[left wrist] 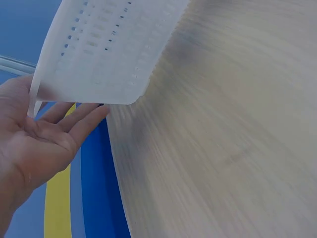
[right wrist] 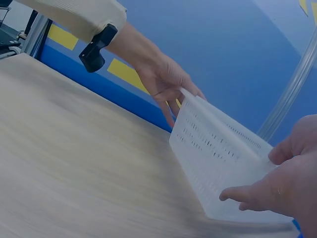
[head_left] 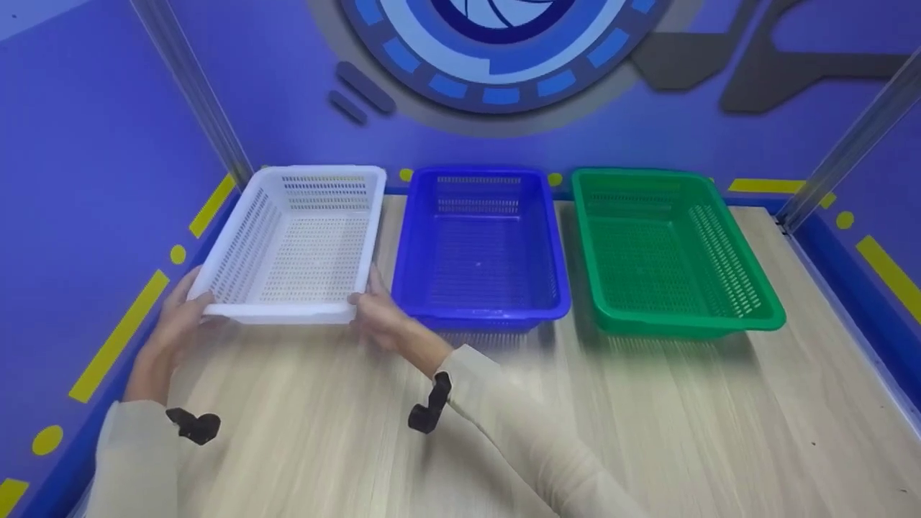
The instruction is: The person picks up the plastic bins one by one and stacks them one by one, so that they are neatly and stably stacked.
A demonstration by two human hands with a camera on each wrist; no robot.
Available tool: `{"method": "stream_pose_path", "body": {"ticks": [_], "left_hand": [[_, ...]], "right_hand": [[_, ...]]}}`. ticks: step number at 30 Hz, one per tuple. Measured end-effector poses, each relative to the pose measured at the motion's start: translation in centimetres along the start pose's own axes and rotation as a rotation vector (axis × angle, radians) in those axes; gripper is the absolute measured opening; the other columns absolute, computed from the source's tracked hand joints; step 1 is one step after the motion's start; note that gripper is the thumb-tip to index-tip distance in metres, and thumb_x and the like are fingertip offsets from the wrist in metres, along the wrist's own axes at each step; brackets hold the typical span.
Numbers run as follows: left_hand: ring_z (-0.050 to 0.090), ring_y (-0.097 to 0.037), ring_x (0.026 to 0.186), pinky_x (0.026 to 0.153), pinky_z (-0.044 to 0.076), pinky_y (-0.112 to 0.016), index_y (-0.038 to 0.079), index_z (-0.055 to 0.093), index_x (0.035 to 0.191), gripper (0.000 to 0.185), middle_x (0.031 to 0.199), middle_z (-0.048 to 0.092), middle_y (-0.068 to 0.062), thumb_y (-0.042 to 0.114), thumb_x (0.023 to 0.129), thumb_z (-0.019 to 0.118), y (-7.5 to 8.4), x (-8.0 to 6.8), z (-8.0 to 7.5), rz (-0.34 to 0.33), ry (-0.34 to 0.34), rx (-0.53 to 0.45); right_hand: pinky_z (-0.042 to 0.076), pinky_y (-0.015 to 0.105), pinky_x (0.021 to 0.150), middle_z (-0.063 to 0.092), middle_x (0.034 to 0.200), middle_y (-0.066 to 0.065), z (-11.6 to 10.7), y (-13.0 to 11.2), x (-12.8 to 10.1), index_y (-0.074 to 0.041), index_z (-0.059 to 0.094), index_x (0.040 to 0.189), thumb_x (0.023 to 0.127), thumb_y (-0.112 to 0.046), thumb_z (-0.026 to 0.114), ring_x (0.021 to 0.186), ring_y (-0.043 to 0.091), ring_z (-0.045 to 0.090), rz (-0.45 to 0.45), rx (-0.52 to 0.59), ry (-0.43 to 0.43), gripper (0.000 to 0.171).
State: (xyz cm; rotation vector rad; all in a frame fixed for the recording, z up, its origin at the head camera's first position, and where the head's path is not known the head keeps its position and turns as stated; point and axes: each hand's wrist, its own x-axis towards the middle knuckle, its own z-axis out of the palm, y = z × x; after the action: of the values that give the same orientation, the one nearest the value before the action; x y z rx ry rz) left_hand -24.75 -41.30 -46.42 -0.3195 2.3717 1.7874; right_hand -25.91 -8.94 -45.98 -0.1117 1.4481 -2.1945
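Note:
A white plastic basket (head_left: 316,252) with slotted walls stands at the left of the table, nothing inside it. At its near left corner my left hand (head_left: 180,316) holds the rim, thumb on top and fingers along the outer side. My right hand (head_left: 381,313) grips the near right corner, its thumb over the rim. In the right wrist view, fingers of the right hand (right wrist: 282,183) lie against the basket's outer wall (right wrist: 213,148). The left wrist view has the left hand (left wrist: 44,134) at the basket corner (left wrist: 99,59), fingers reaching beneath the rim.
A blue basket (head_left: 478,316) stands close to the right of the white one, near my right hand. Beyond it is a green basket (head_left: 683,324). Blue panels (head_left: 86,180) wall in the wooden table (head_left: 324,432) at the left, back and right.

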Motion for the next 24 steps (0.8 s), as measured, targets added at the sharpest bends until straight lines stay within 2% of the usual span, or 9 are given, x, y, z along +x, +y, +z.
{"method": "stream_pose_path", "body": {"ticks": [2, 5, 10, 15, 19, 20, 21, 22, 24], "left_hand": [[0.054, -0.007, 0.118, 0.103, 0.05, -0.038, 0.033, 0.006, 0.166, 0.07, 0.148, 0.046, 0.001, 0.015, 0.108, 0.04, -0.1, -0.2, -0.2, 0.006, -0.024, -0.063], [0.058, -0.007, 0.114, 0.094, 0.054, -0.03, 0.036, 0.008, 0.165, 0.073, 0.14, 0.049, 0.012, 0.009, 0.107, 0.043, -0.3, -0.4, -0.4, 0.015, -0.064, -0.171], [0.061, -0.008, 0.115, 0.092, 0.053, -0.028, 0.036, 0.009, 0.165, 0.075, 0.14, 0.051, 0.012, 0.006, 0.107, 0.045, -0.4, -0.6, -0.4, 0.044, -0.105, -0.271], [0.064, -0.007, 0.108, 0.088, 0.054, -0.027, 0.028, 0.008, 0.166, 0.074, 0.132, 0.058, 0.013, 0.002, 0.106, 0.043, -0.9, -0.7, -0.4, 0.103, -0.109, -0.299], [0.067, -0.008, 0.101, 0.084, 0.057, -0.028, 0.024, 0.008, 0.166, 0.073, 0.126, 0.064, 0.012, 0.0, 0.106, 0.043, -0.8, -1.0, -0.4, 0.131, -0.127, -0.351], [0.068, -0.009, 0.101, 0.083, 0.058, -0.029, 0.024, 0.008, 0.166, 0.073, 0.125, 0.064, 0.011, -0.001, 0.106, 0.043, -0.7, -1.1, -0.4, 0.142, -0.135, -0.369], [0.068, -0.009, 0.101, 0.083, 0.059, -0.029, 0.024, 0.009, 0.166, 0.074, 0.126, 0.063, 0.01, -0.002, 0.106, 0.042, -0.5, -1.2, -0.5, 0.153, -0.143, -0.391], [0.069, -0.01, 0.101, 0.083, 0.059, -0.03, 0.024, 0.009, 0.166, 0.074, 0.128, 0.063, 0.009, -0.003, 0.106, 0.042, -0.3, -1.3, -0.5, 0.168, -0.154, -0.41], [0.068, -0.012, 0.106, 0.085, 0.059, -0.032, 0.024, 0.009, 0.166, 0.075, 0.135, 0.058, 0.005, -0.006, 0.105, 0.04, 0.4, -1.4, -0.6, 0.208, -0.185, -0.456]], "right_hand": [[0.025, 0.067, 0.121, 0.024, 0.169, 0.014, 0.0, 0.1, 0.0, -0.031, -0.002, 0.165, 0.101, 0.001, 0.033, 0.151, 0.044, 0.032, 0.002, -0.006, -0.005, 0.08], [0.021, 0.063, 0.124, 0.019, 0.17, 0.013, 0.1, 0.3, 0.0, -0.029, -0.005, 0.165, 0.103, -0.002, 0.03, 0.154, 0.041, 0.026, 0.012, -0.028, -0.017, 0.075], [0.022, 0.062, 0.124, 0.019, 0.17, 0.013, 0.0, 0.3, 0.0, -0.029, -0.007, 0.164, 0.103, -0.003, 0.027, 0.154, 0.041, 0.025, -0.004, -0.046, -0.028, 0.075], [0.029, 0.066, 0.119, 0.031, 0.164, 0.017, -0.2, -0.1, -0.1, -0.029, 0.0, 0.163, 0.102, 0.0, 0.027, 0.146, 0.044, 0.04, 0.008, -0.039, -0.05, 0.073], [0.047, 0.054, 0.104, 0.042, 0.159, 0.014, -0.3, -0.7, -0.3, -0.032, 0.009, 0.161, 0.103, -0.001, 0.027, 0.138, 0.038, 0.052, 0.03, -0.044, -0.083, 0.068], [0.049, 0.05, 0.098, 0.043, 0.158, 0.014, -0.4, -1.0, -0.3, -0.033, 0.009, 0.161, 0.104, -0.001, 0.028, 0.136, 0.037, 0.053, 0.03, -0.049, -0.092, 0.068], [0.05, 0.049, 0.097, 0.043, 0.158, 0.014, -0.4, -1.2, -0.4, -0.034, 0.009, 0.161, 0.104, -0.001, 0.028, 0.136, 0.037, 0.054, 0.023, -0.056, -0.097, 0.069], [0.05, 0.048, 0.097, 0.043, 0.159, 0.014, -0.4, -1.4, -0.4, -0.034, 0.008, 0.161, 0.104, -0.001, 0.028, 0.137, 0.037, 0.053, 0.011, -0.061, -0.107, 0.07], [0.047, 0.054, 0.107, 0.04, 0.161, 0.015, -0.4, -1.9, -0.4, -0.033, 0.004, 0.162, 0.103, 0.001, 0.028, 0.14, 0.039, 0.05, -0.019, -0.072, -0.124, 0.073]]}}
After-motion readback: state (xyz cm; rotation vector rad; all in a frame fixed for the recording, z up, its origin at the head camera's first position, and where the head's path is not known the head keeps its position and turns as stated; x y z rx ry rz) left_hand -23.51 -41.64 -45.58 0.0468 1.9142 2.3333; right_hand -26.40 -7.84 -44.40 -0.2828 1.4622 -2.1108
